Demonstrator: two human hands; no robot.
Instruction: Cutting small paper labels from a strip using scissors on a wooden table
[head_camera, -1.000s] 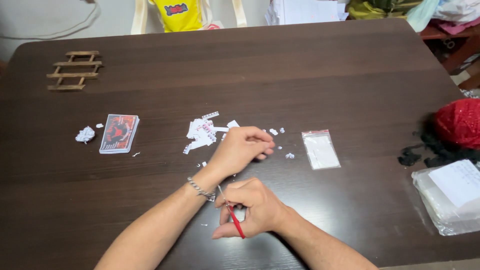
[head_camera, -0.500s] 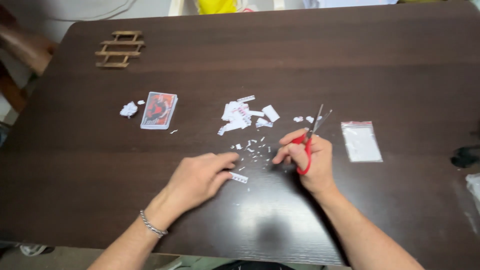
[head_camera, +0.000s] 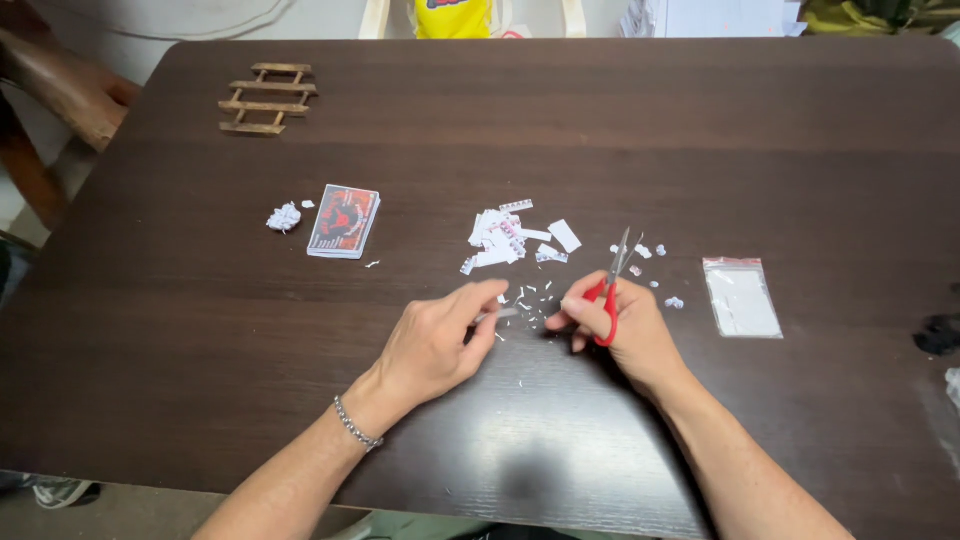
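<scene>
- The left hand (head_camera: 435, 345) rests on the desk (head_camera: 700, 130), its grip pinched on a small white strip (head_camera: 497, 315).
- The right hand (head_camera: 625, 325) has its grip closed round red-handled scissors (head_camera: 612, 285), blades slightly apart and pointing away.
- This looks like the cutting step; next the strip must sit between the blades.
- Beyond lie paper scraps (head_camera: 510, 240), a clear bag (head_camera: 742, 298), a card deck (head_camera: 343, 221) and a wooden rack (head_camera: 268, 98).

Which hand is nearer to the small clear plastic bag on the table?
Right. The right hand, holding red scissors, lies just left of the plastic bag; the left hand is farther left, beyond it.
</scene>
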